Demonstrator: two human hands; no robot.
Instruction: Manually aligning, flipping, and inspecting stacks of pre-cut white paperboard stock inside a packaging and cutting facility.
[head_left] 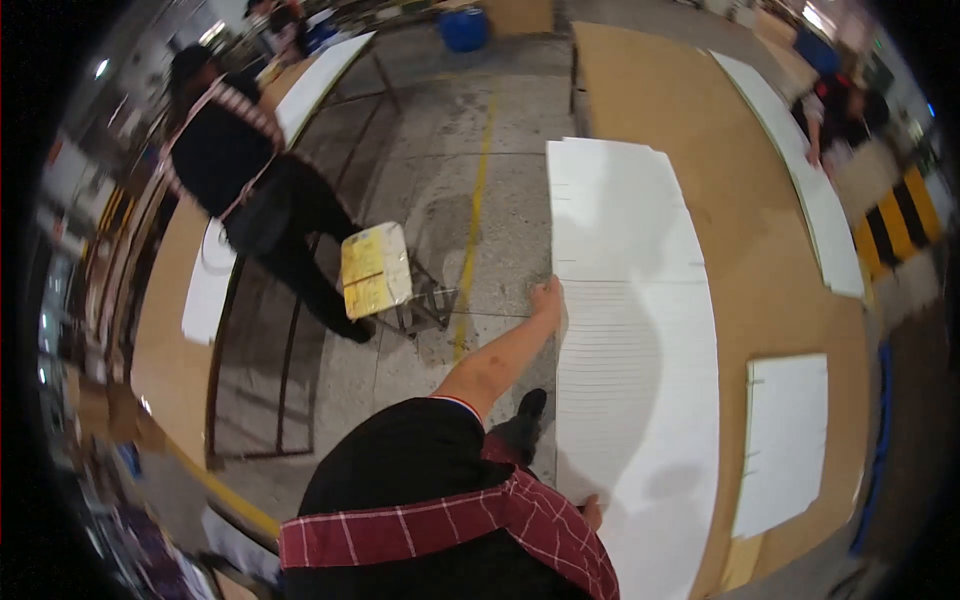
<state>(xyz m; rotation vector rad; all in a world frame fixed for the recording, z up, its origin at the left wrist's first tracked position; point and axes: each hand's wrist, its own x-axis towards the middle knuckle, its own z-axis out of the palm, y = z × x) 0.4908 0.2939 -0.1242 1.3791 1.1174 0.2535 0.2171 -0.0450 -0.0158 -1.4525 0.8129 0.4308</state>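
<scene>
A long white sheet (pixel 640 380) lies along the left side of a brown-topped table, with rows of thin lines across its middle. It may be the top of a stack; I cannot tell. My left hand (pixel 547 297) is stretched far ahead and closed on the sheet's left edge, its fingers curled at the rim. Close to my body, my right hand (pixel 592 512) touches the same edge lower down. Only part of it shows past my dark top and plaid apron, so its grip is hard to make out.
The brown table (pixel 640 90) carries a smaller white stack (pixel 785 435) at right and a long white strip (pixel 800 190) at its far-right edge, where a person (pixel 835 110) leans. On the left, another person (pixel 235 150) stands near a yellow-topped stool (pixel 376 270). A blue barrel (pixel 463 30) stands behind.
</scene>
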